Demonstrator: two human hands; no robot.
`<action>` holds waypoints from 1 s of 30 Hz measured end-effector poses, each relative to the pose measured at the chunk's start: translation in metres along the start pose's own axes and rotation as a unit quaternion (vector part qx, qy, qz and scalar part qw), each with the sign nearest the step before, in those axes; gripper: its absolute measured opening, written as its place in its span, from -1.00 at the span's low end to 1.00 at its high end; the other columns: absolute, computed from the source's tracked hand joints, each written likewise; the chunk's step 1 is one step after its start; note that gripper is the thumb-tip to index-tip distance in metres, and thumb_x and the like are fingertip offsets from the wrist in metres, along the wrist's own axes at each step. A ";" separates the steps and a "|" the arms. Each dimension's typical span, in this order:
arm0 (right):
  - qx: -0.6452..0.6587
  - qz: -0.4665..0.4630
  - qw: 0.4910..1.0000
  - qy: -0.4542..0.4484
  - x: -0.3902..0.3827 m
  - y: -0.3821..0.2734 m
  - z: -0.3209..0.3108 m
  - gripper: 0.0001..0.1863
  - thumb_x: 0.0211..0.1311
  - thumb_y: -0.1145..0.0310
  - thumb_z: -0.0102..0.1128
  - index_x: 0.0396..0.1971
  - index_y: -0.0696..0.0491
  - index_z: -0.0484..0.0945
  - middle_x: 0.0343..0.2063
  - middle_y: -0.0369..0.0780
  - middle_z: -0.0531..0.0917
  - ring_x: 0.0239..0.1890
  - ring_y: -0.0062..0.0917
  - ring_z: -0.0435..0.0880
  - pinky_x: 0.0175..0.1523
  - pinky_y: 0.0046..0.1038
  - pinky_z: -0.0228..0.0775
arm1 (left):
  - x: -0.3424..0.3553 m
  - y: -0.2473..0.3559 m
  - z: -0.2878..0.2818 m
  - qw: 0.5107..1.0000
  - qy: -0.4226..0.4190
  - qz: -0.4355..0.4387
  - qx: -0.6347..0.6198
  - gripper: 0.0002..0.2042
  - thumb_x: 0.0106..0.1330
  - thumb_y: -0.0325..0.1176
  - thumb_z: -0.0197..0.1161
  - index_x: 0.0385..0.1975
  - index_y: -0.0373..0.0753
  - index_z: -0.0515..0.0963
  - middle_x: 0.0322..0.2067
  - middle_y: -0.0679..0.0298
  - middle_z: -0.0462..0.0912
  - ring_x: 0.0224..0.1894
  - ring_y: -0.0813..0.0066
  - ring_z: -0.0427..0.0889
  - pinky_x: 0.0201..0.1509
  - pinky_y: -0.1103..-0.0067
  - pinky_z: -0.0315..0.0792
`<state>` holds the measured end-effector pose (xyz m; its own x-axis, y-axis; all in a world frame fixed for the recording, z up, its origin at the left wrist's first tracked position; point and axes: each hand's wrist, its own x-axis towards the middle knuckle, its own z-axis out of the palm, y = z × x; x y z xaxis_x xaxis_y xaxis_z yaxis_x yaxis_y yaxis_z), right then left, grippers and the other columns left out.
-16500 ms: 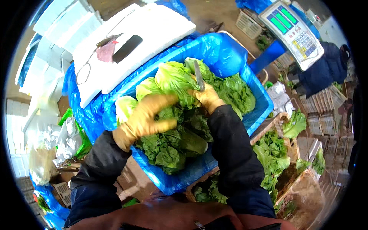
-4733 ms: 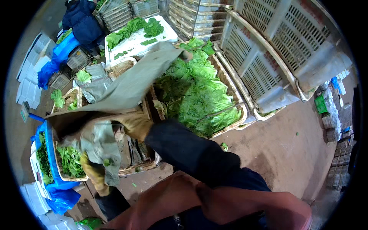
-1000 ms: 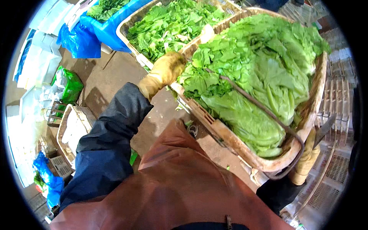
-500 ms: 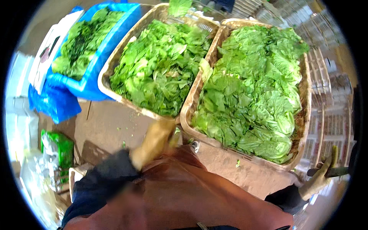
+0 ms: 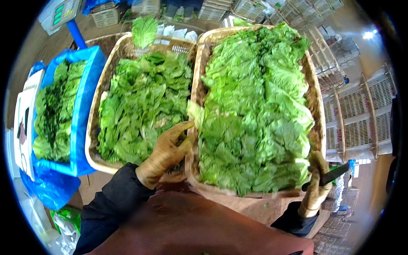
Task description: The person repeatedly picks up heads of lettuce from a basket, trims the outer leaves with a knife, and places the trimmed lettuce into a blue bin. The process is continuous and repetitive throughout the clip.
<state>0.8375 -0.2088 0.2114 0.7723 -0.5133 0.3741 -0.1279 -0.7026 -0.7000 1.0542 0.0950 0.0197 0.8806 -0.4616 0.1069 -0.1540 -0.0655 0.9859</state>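
In a yellowish glove, my left hand point(image 5: 166, 149) reaches over the touching rims of two tan plastic crates, fingers apart and curved, nothing in them. Close to its fingertips a pale lettuce leaf point(image 5: 195, 112) hangs over the rim. The middle crate point(image 5: 92, 146) holds loose green leaves point(image 5: 138, 106). Heads of lettuce point(image 5: 255, 114) lie in rows in the right crate point(image 5: 318, 106). My gloved right hand point(image 5: 315, 187) is closed around a knife point(image 5: 335, 173) at that crate's near right corner, its dark blade pointing right. The knife's handle is mostly hidden by the fingers.
On the left, a blue-lined crate point(image 5: 80, 123) of greens stands beside a white box point(image 5: 26, 123). A scale display point(image 5: 61, 15) rises behind it on a blue post. White slatted crates point(image 5: 357, 114) are stacked at right. One large leaf point(image 5: 143, 32) rests on the middle crate's far rim.
The view has turned right. My left hand has moved forward and right to the rims between the crates. My right hand, with the knife, has come in to the right crate's corner.
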 end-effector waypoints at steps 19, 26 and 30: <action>-0.087 0.128 0.988 0.015 0.144 0.001 0.082 -0.60 0.29 0.68 0.04 0.09 0.12 0.59 0.06 -0.14 0.64 -0.05 -0.45 0.69 0.06 -0.47 0.50 | 0.457 -0.039 0.021 0.823 -0.248 0.001 0.510 -0.54 0.13 -0.24 0.26 0.08 -0.18 0.60 -0.02 -0.02 0.66 0.03 0.04 0.65 0.15 0.32 0.50; -0.308 -0.086 0.943 -0.089 0.253 0.007 0.122 -0.34 -0.03 0.78 0.03 0.19 0.13 0.49 0.16 -0.01 0.54 0.24 -0.15 0.49 0.35 -0.30 0.27 | 0.537 -0.019 -0.025 0.840 0.322 0.209 0.385 -0.66 0.19 -0.26 0.34 -0.07 -0.27 0.60 -0.08 -0.06 0.65 0.00 0.03 0.63 0.06 0.30 0.48; -0.357 -0.003 0.926 -0.121 0.312 0.046 0.119 -0.22 -0.07 0.71 0.11 0.31 0.07 0.38 0.20 -0.01 0.51 0.32 -0.24 0.42 0.40 -0.41 0.21 | 0.463 0.035 0.132 0.967 -0.032 0.173 0.187 -0.51 0.38 -0.06 0.19 0.16 -0.30 0.49 0.12 -0.07 0.58 0.20 0.04 0.53 0.25 0.30 0.39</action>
<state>1.1465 -0.3422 0.2234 0.8801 -0.4439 0.1688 -0.4355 -0.8961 -0.0855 1.3977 -0.2377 0.0868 0.7206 -0.5652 0.4015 -0.5951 -0.2071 0.7765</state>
